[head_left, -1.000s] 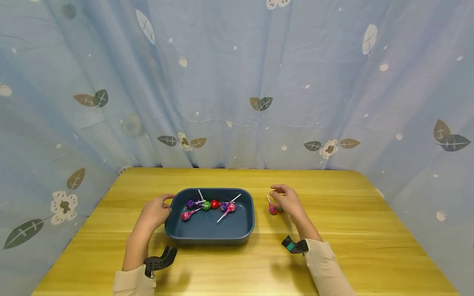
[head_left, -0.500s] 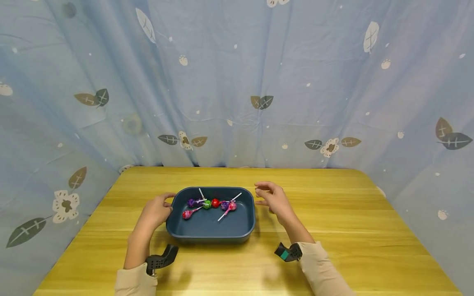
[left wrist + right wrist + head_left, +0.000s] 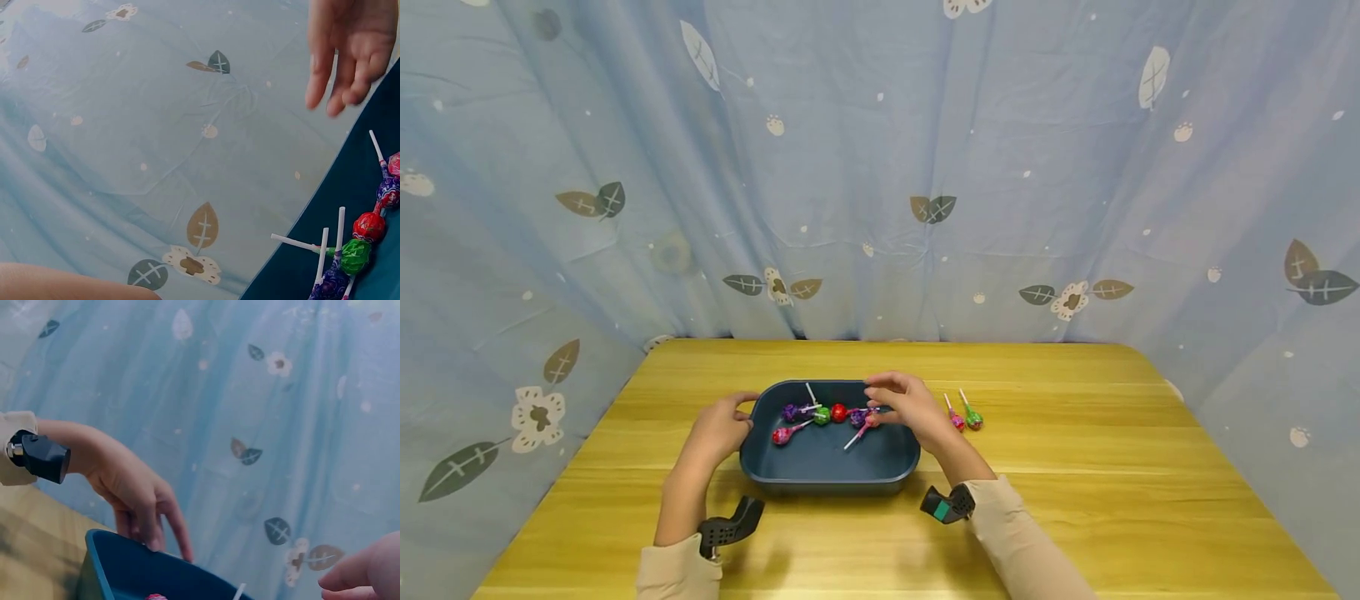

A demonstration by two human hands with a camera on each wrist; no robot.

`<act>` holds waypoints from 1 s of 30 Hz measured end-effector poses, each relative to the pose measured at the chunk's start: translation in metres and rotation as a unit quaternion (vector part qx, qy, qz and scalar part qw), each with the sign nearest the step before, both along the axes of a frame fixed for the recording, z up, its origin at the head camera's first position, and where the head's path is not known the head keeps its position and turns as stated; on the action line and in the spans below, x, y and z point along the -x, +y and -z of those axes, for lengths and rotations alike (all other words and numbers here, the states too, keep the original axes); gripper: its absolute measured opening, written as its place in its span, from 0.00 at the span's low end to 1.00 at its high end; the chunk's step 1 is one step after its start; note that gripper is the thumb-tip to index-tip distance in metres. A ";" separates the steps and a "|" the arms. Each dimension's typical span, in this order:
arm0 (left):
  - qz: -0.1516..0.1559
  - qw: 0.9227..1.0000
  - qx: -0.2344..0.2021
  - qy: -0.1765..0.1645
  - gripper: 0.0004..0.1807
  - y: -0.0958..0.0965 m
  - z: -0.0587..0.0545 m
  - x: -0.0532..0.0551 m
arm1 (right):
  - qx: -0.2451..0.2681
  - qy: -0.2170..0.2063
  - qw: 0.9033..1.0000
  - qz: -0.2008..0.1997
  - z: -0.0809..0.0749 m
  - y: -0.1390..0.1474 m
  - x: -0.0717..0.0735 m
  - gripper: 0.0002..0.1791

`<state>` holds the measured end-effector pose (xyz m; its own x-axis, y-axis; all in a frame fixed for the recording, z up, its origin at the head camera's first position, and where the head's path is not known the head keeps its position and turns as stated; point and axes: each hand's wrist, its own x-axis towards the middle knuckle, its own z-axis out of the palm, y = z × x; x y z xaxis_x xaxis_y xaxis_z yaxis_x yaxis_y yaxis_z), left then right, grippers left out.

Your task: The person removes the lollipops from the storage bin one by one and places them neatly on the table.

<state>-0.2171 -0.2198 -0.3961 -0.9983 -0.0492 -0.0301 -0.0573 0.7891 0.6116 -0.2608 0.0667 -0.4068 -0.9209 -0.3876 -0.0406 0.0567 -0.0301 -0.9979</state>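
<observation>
A dark blue rectangular bin [image 3: 820, 481] stands on the table with several wrapped lollipops inside. Purple, green [image 3: 822, 415] and red [image 3: 838, 412] ones lie along its back half. Nearer the front left is a pink-red lollipop [image 3: 782, 435]. My left hand [image 3: 718, 429] rests at the bin's left rim, fingertips right at the edge. Over the bin's right part hovers my right hand [image 3: 910, 408], its fingers loosely bent above a pink lollipop [image 3: 856, 436]. The left wrist view shows nothing between the fingers of that right hand [image 3: 353, 56].
Two more lollipops, one pink-red [image 3: 957, 422] and one green [image 3: 973, 418], lie on the wooden table [image 3: 1075, 450] to the right of the bin. Behind the table hangs a light blue patterned curtain [image 3: 850, 167]. Each wrist wears a black camera mount [image 3: 730, 529].
My right hand has moved left from the two lollipops on the table to over the bin, uncovering them. The left hand stays at the rim.
</observation>
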 end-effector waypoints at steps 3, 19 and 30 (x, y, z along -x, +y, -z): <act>0.001 1.000 0.001 0.003 0.24 0.000 0.001 0.000 | 0.000 -0.018 0.999 -0.030 0.003 -0.009 0.005 0.23; -0.003 1.000 0.002 0.001 0.24 -0.001 0.001 0.000 | -0.066 -0.041 0.993 -0.086 0.015 -0.040 0.027 0.22; 0.001 1.000 -0.007 0.000 0.25 0.000 0.000 -0.001 | -0.069 -0.035 0.994 -0.081 0.019 -0.051 0.028 0.20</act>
